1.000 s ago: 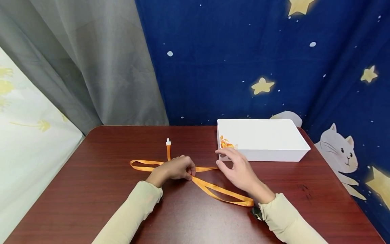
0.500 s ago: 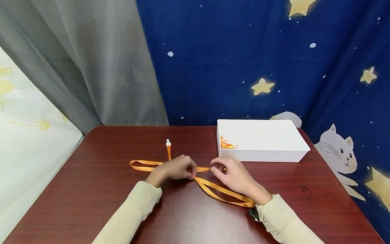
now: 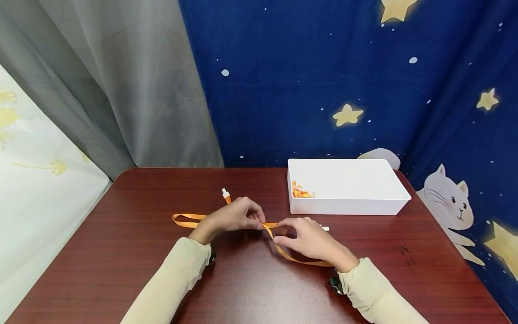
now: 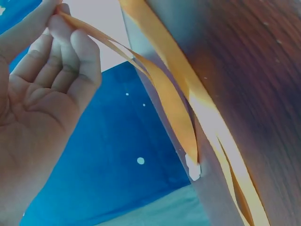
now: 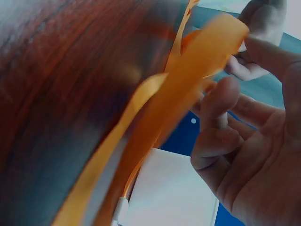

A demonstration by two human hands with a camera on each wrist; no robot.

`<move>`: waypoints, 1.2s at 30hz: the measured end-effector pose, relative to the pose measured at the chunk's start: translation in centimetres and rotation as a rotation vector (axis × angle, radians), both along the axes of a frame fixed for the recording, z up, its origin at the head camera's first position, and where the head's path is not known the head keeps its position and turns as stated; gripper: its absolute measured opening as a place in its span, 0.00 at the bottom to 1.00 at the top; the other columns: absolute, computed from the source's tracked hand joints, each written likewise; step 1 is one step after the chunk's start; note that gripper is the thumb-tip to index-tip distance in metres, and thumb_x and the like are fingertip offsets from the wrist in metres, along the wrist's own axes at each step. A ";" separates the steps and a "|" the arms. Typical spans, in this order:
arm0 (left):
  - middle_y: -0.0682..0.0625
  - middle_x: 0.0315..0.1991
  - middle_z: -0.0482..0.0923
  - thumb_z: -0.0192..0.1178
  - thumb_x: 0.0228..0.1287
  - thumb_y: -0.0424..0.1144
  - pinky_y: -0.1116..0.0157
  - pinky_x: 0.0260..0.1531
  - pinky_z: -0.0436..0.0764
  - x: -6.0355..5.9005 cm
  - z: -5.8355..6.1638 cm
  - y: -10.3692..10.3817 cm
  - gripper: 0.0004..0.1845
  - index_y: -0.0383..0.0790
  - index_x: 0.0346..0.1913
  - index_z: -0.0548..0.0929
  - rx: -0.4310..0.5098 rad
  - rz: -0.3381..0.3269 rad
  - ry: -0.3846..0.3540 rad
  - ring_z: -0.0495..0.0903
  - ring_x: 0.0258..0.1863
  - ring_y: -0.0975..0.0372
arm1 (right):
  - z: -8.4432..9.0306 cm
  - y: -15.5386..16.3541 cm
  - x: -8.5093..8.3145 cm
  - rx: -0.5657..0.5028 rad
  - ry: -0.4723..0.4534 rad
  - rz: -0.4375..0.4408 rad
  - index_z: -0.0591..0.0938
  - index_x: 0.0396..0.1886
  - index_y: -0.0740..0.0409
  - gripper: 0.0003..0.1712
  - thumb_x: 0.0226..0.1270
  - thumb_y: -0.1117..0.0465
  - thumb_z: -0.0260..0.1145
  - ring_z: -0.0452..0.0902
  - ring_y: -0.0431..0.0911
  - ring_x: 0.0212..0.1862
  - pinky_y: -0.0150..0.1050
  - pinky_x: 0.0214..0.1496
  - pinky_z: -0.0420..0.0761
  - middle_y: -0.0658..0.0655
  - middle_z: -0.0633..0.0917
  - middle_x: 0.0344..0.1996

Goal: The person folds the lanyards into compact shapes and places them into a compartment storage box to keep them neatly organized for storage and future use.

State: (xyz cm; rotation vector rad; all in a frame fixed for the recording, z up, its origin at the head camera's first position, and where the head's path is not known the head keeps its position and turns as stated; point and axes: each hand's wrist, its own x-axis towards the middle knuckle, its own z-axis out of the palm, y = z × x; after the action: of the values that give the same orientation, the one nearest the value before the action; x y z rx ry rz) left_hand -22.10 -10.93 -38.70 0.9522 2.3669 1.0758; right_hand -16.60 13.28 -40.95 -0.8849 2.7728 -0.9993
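Note:
A long orange ribbon (image 3: 187,220) with white clips (image 3: 224,193) at its ends lies on the dark wooden table (image 3: 133,252). My left hand (image 3: 259,222) pinches it at the middle, lifted slightly off the wood. Just to the right, my right hand (image 3: 281,237) pinches the strand that loops back toward my wrist. The second white clip (image 3: 325,228) peeks out beyond my right hand. In the left wrist view my left hand (image 4: 56,14) holds two ribbon (image 4: 174,108) strands between thumb and fingers. In the right wrist view my right hand (image 5: 235,70) curls at the folded ribbon (image 5: 197,80).
A white rectangular bin (image 3: 364,204) stands at the back right of the table with a small orange bundle (image 3: 300,191) in its left corner. Grey and blue star-patterned curtains hang behind the table. The table edge runs close on the left and right.
My right hand came left from beside the bin and took hold of the ribbon. My left hand lifted its pinch slightly, and the right loop has drawn in shorter.

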 end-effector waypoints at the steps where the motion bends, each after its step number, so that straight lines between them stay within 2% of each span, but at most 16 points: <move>1: 0.54 0.27 0.83 0.69 0.59 0.27 0.70 0.29 0.80 0.0 0.1 0.0 0.03 0.37 0.34 0.87 0.015 0.001 0.001 0.77 0.25 0.67 | -0.1 0.0 0.0 0.003 -0.009 0.011 0.84 0.53 0.56 0.24 0.67 0.44 0.68 0.84 0.38 0.42 0.40 0.44 0.81 0.47 0.88 0.38; 5: 0.53 0.30 0.85 0.68 0.61 0.30 0.70 0.31 0.80 0.0 0.5 -0.1 0.04 0.36 0.38 0.89 0.059 0.005 0.009 0.77 0.26 0.66 | -0.3 -0.1 -0.2 -0.014 -0.015 0.016 0.82 0.56 0.55 0.28 0.65 0.41 0.68 0.84 0.41 0.44 0.41 0.46 0.81 0.50 0.88 0.41; 9: 0.53 0.31 0.85 0.69 0.62 0.33 0.70 0.31 0.79 0.0 0.9 0.1 0.03 0.37 0.37 0.89 0.079 0.024 0.042 0.77 0.27 0.67 | -0.2 -0.6 -0.1 -0.029 0.013 -0.013 0.81 0.56 0.53 0.29 0.64 0.40 0.69 0.83 0.40 0.43 0.41 0.46 0.80 0.48 0.88 0.39; 15: 0.57 0.27 0.84 0.68 0.64 0.36 0.72 0.25 0.72 0.4 1.6 0.5 0.04 0.41 0.33 0.90 0.077 0.053 0.117 0.73 0.25 0.68 | 0.0 -1.3 0.0 -0.055 0.034 -0.062 0.83 0.49 0.48 0.16 0.65 0.48 0.70 0.81 0.37 0.37 0.38 0.43 0.79 0.40 0.85 0.32; 18: 0.51 0.24 0.83 0.68 0.64 0.36 0.72 0.21 0.68 0.5 2.0 0.5 0.04 0.41 0.33 0.89 0.068 0.069 0.099 0.70 0.20 0.68 | 0.1 -1.0 -0.2 -0.135 -0.056 -0.025 0.84 0.46 0.54 0.11 0.68 0.56 0.68 0.81 0.38 0.29 0.35 0.33 0.78 0.46 0.86 0.29; 20: 0.47 0.24 0.83 0.69 0.63 0.36 0.71 0.19 0.69 0.6 2.4 0.4 0.03 0.40 0.34 0.89 0.051 0.088 0.070 0.70 0.18 0.68 | 0.2 -0.7 -0.5 -0.185 -0.105 0.001 0.84 0.43 0.59 0.08 0.69 0.60 0.66 0.77 0.39 0.22 0.32 0.26 0.74 0.49 0.86 0.26; 22: 0.42 0.24 0.83 0.69 0.63 0.35 0.71 0.19 0.71 0.6 2.7 0.3 0.03 0.39 0.35 0.89 0.029 0.105 0.037 0.71 0.16 0.65 | 0.4 -0.5 -0.6 -0.225 -0.142 0.020 0.85 0.41 0.62 0.07 0.70 0.62 0.65 0.75 0.39 0.20 0.30 0.23 0.72 0.53 0.86 0.25; 25: 0.44 0.27 0.85 0.69 0.62 0.35 0.69 0.21 0.76 0.6 3.1 0.2 0.05 0.37 0.38 0.89 -0.001 0.130 0.018 0.77 0.20 0.60 | 0.7 -0.1 -0.8 -0.244 -0.120 0.024 0.86 0.37 0.62 0.06 0.70 0.63 0.66 0.72 0.38 0.23 0.30 0.25 0.72 0.52 0.85 0.26; 28: 0.49 0.29 0.85 0.69 0.63 0.35 0.70 0.23 0.77 0.5 3.2 0.1 0.06 0.37 0.40 0.89 -0.014 0.126 0.032 0.78 0.23 0.60 | 1.0 0.4 -1.0 -0.257 -0.088 0.027 0.87 0.35 0.61 0.08 0.70 0.62 0.66 0.72 0.38 0.24 0.31 0.25 0.73 0.51 0.83 0.24; 32: 0.51 0.30 0.83 0.65 0.66 0.33 0.70 0.26 0.75 0.4 3.2 -0.1 0.08 0.35 0.45 0.88 0.082 0.049 0.016 0.75 0.25 0.64 | 1.4 1.1 -1.5 -0.278 -0.082 0.038 0.87 0.33 0.60 0.10 0.72 0.60 0.65 0.71 0.40 0.24 0.33 0.25 0.73 0.52 0.81 0.23; 34: 0.49 0.32 0.83 0.63 0.68 0.32 0.68 0.27 0.76 0.4 3.4 -0.1 0.09 0.35 0.48 0.86 0.164 0.012 -0.024 0.76 0.27 0.62 | 1.4 1.4 -1.7 -0.299 -0.102 0.048 0.87 0.32 0.60 0.12 0.74 0.60 0.63 0.73 0.41 0.26 0.34 0.28 0.74 0.54 0.82 0.23; 36: 0.46 0.34 0.84 0.62 0.69 0.33 0.64 0.27 0.77 0.5 3.6 -0.1 0.09 0.36 0.49 0.85 0.245 -0.007 -0.063 0.77 0.26 0.54 | 1.3 1.5 -1.8 -0.318 -0.108 0.045 0.86 0.32 0.61 0.12 0.74 0.60 0.62 0.74 0.42 0.28 0.34 0.30 0.75 0.54 0.82 0.24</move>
State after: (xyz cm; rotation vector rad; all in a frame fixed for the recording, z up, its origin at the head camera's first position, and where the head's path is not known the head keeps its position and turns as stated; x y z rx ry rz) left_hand -21.58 -11.08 -35.06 0.9903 2.2148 1.3961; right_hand -18.36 14.79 -39.61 -0.8905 2.5352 -1.4607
